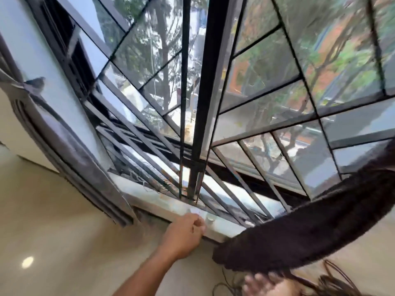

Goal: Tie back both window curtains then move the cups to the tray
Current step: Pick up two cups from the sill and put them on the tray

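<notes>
Curtain fabric point(310, 223), dark and bunched into one thick roll, sweeps across the lower right of my view, from the right edge down toward the bottom centre, where its blunt end hangs in front of the window sill point(162, 205). My right hand point(261, 284) sits just under that end, at the bottom edge of the view; it is blurred, the fingers look spread against the underside of the fabric, and I cannot tell whether they close around it. My left hand point(188, 231) is stretched out on a bare forearm to the front edge of the sill, fingers curled, pinching something small and pale that I cannot make out. A second curtain point(64, 144) hangs at the left side of the window frame point(205, 86), gathered into a narrow dark band with a knot-like bunch near its top. Between the two curtains the glass panes point(267, 65) and metal bars point(183, 92) are uncovered, with trees and a building showing outside. Thin dark cords point(335, 278) trail near the right hand at the lower right. Pale, glossy flooring point(53, 221) fills the lower left and carries one round light reflection. No cups or tray fall within my view.
</notes>
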The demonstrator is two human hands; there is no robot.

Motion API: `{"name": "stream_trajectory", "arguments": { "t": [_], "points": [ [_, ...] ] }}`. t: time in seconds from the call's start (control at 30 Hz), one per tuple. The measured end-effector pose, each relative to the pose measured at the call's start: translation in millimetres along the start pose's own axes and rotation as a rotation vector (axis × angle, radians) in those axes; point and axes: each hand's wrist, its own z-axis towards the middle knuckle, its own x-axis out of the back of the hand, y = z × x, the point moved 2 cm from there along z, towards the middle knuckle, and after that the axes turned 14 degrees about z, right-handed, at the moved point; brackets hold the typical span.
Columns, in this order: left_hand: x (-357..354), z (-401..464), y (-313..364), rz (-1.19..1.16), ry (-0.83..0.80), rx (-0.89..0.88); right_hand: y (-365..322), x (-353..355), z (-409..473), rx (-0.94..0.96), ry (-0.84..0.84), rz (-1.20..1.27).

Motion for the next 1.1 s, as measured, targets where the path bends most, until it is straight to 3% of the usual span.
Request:
{"name": "stream_trajectory", "arguments": {
  "t": [0.1, 0.13, 0.2, 0.3, 0.37, 0.43, 0.53, 0.7, 0.8, 1.0, 1.1],
  "points": [
    [-55, 42, -16, 0.050, 0.030, 0.026, 102, -25, 107, 0.142, 0.053, -0.326],
    [-72, 59, -23, 0.108, 0.028, 0.016, 131, -51, 100, 0.251, 0.129, -0.390],
    [-99, 95, -37, 0.225, 0.023, -0.019, 163, -102, 114, 0.211, -0.018, -0.543],
    [-140, 161, -64, 0.402, 0.022, -0.098, 144, -152, 172, 0.393, -0.074, -0.885],
    [-169, 198, -85, 0.537, -0.041, -0.150, 152, -151, 228, 0.506, -0.137, -1.304],
    [-196, 228, -107, 0.633, -0.101, -0.175, 167, -136, 280, 0.450, -0.231, -1.670],
    [-236, 261, -141, 0.678, -0.145, -0.159, 174, -119, 339, 0.409, -0.296, -1.922],
    [-300, 306, -187, 0.555, -0.143, 0.017, 200, -90, 409, 0.324, -0.368, -2.011],
    [-325, 335, -194, 0.453, -0.066, 0.022, 212, -79, 442, 0.460, -0.352, -2.051],
    [-365, 387, -192, 0.471, -0.001, 0.017, 228, -69, 490, 0.692, -0.277, -1.960],
    [-382, 399, -194, 0.340, 0.040, 0.049, 234, -64, 509, 0.800, -0.249, -1.941]
  ]
}}
